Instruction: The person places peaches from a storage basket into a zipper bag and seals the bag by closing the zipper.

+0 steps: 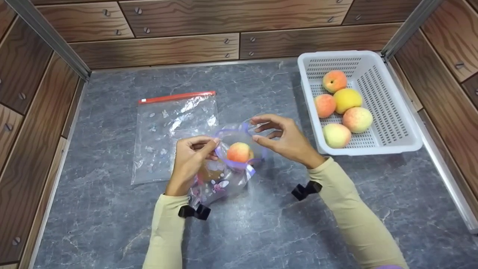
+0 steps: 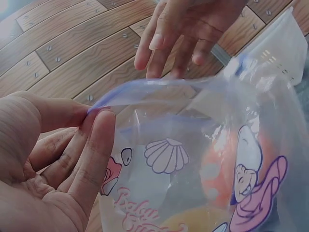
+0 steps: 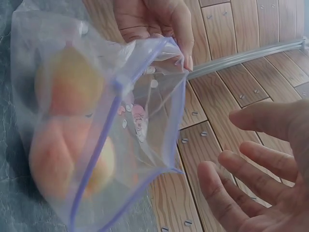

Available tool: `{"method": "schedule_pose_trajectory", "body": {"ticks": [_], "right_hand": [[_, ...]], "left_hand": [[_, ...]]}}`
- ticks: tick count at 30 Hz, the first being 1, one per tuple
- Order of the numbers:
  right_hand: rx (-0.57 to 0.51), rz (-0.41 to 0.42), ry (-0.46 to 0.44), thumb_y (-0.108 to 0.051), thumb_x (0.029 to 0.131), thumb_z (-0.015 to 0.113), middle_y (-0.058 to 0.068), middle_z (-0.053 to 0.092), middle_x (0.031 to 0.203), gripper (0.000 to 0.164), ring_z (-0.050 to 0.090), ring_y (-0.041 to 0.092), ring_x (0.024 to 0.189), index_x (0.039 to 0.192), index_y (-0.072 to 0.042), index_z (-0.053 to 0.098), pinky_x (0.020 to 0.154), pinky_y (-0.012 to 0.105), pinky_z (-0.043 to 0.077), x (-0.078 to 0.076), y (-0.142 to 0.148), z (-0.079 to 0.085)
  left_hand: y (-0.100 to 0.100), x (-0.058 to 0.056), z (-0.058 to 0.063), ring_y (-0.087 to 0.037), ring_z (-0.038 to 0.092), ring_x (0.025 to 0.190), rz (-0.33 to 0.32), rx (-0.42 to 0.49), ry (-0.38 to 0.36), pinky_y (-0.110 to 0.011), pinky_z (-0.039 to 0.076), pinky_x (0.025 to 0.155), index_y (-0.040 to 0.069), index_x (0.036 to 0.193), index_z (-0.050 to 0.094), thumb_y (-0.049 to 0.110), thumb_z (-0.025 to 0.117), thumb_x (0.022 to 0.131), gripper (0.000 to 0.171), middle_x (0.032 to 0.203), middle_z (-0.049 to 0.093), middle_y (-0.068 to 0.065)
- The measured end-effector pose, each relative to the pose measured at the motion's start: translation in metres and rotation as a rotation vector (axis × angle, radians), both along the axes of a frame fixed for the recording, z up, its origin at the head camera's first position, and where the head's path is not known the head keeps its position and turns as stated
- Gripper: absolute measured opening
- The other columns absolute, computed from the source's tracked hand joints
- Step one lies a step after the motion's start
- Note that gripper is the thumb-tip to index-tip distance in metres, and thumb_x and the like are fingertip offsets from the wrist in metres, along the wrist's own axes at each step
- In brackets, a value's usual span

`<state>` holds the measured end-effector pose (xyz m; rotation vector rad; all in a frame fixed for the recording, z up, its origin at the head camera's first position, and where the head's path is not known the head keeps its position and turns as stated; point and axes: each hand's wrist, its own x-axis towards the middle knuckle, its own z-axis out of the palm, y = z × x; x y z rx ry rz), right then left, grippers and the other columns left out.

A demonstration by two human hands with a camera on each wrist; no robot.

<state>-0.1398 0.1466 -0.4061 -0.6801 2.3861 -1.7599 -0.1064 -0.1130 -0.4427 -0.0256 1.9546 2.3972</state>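
- The thin, see-through bag [image 1: 220,185] is in front of us, between our hands. Its purple rim [image 1: 233,163] gapes wide, and we can see two peaches [image 3: 67,154] inside.
- Our left hand [image 1: 188,158] pinches one side of the rim with thumb and fingers.
- Our right hand [image 1: 287,140] holds nothing. Its fingers are apart and a bit bent, near the bag's mouth.
- We think the bag is light, floppy and a little slippery, so its mouth may flop closed if we let go. The rim looks like the firmest part, so we can pinch it there, one hand on each side.
- The peaches look much heavier than the bag, and we think they bruise easily. We can cup each one gently around its fat sides.
- More peaches [image 1: 357,119] sit in the white basket [image 1: 416,136] on our right.
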Motion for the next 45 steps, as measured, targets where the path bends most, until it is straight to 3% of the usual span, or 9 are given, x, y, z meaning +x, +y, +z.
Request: {"method": "schedule_pose_trajectory", "body": {"ticks": [13, 20, 24, 27, 31, 33, 37, 41, 45], "right_hand": [[0.059, -0.193, 0.055, 0.0, 0.089, 0.076, 0.014, 0.068, 0.12, 0.038, 0.067, 0.019, 0.098, 0.125, 0.005, 0.065, 0.082, 0.025, 0.059, -0.021, 0.051, 0.022], [0.218, -0.371, 0.14, -0.005, 0.088, 0.078, 0.021, 0.068, 0.12, 0.04, 0.065, 0.024, 0.102, 0.124, 0.005, 0.066, 0.08, 0.015, 0.055, -0.039, 0.09, 0.034], [0.34, -0.446, 0.245, -0.006, 0.086, 0.08, 0.021, 0.068, 0.117, 0.041, 0.065, 0.016, 0.098, 0.123, 0.005, 0.067, 0.075, 0.009, 0.051, -0.05, 0.114, 0.036], [0.486, -0.486, 0.291, -0.007, 0.084, 0.082, 0.022, 0.067, 0.117, 0.045, 0.067, 0.023, 0.1, 0.124, 0.006, 0.065, 0.079, 0.02, 0.054, -0.056, 0.13, 0.038], [0.689, -0.509, 0.294, -0.009, 0.083, 0.083, 0.03, 0.062, 0.121, 0.052, 0.059, 0.047, 0.108, 0.127, 0.008, 0.061, 0.089, 0.056, 0.05, -0.064, 0.15, 0.036], [0.768, -0.514, 0.272, -0.01, 0.082, 0.083, 0.034, 0.059, 0.123, 0.055, 0.056, 0.053, 0.109, 0.127, 0.011, 0.06, 0.091, 0.066, 0.045, -0.066, 0.159, 0.033], [0.91, -0.52, 0.171, -0.016, 0.08, 0.085, 0.04, 0.055, 0.122, 0.064, 0.052, 0.061, 0.105, 0.127, 0.014, 0.056, 0.084, 0.074, 0.044, -0.068, 0.175, 0.027], [0.976, -0.494, 0.026, -0.024, 0.079, 0.085, 0.037, 0.055, 0.107, 0.057, 0.053, 0.058, 0.094, 0.11, 0.014, 0.055, 0.072, 0.07, 0.046, -0.071, 0.188, 0.02], [0.99, -0.396, -0.102, -0.024, 0.082, 0.081, 0.032, 0.055, 0.095, 0.048, 0.053, 0.049, 0.085, 0.101, 0.011, 0.053, 0.068, 0.062, 0.045, -0.072, 0.201, 0.012]], "left_hand": [[-0.005, 0.005, -0.002, -0.022, 0.067, 0.063, -0.007, -0.003, -0.023, -0.036, 0.064, 0.063, -0.006, 0.095, 0.074, 0.003, 0.075, 0.089, 0.011, 0.086, 0.071, -0.022], [-0.006, 0.004, -0.002, -0.021, 0.067, 0.063, -0.019, -0.014, -0.022, -0.037, 0.064, 0.063, -0.007, 0.096, 0.074, 0.003, 0.075, 0.09, 0.012, 0.084, 0.071, -0.019], [-0.004, 0.003, -0.002, -0.022, 0.067, 0.062, -0.024, -0.014, -0.015, -0.037, 0.064, 0.062, -0.007, 0.095, 0.074, 0.003, 0.074, 0.09, 0.011, 0.084, 0.071, -0.019], [-0.003, 0.001, -0.002, -0.021, 0.067, 0.061, -0.024, -0.011, -0.005, -0.037, 0.064, 0.061, -0.008, 0.095, 0.074, 0.002, 0.074, 0.09, 0.012, 0.083, 0.071, -0.019], [-0.003, 0.0, -0.002, -0.02, 0.067, 0.059, -0.014, -0.009, 0.001, -0.036, 0.064, 0.06, -0.011, 0.095, 0.073, 0.001, 0.074, 0.089, 0.013, 0.081, 0.071, -0.017], [-0.003, 0.0, -0.001, -0.02, 0.067, 0.059, -0.011, -0.009, 0.003, -0.036, 0.064, 0.06, -0.011, 0.095, 0.072, 0.001, 0.074, 0.089, 0.013, 0.081, 0.071, -0.017], [-0.002, -0.001, -0.002, -0.02, 0.067, 0.06, -0.014, -0.016, 0.004, -0.036, 0.064, 0.06, -0.01, 0.095, 0.073, 0.001, 0.074, 0.09, 0.013, 0.081, 0.071, -0.017], [-0.001, 0.0, -0.003, -0.02, 0.067, 0.059, -0.019, -0.019, 0.011, -0.036, 0.064, 0.06, -0.01, 0.095, 0.073, 0.001, 0.074, 0.09, 0.012, 0.08, 0.071, -0.017], [0.0, -0.001, -0.003, -0.021, 0.067, 0.059, -0.032, -0.02, 0.013, -0.038, 0.064, 0.061, -0.01, 0.095, 0.073, 0.001, 0.074, 0.09, 0.012, 0.083, 0.071, -0.021]]}}
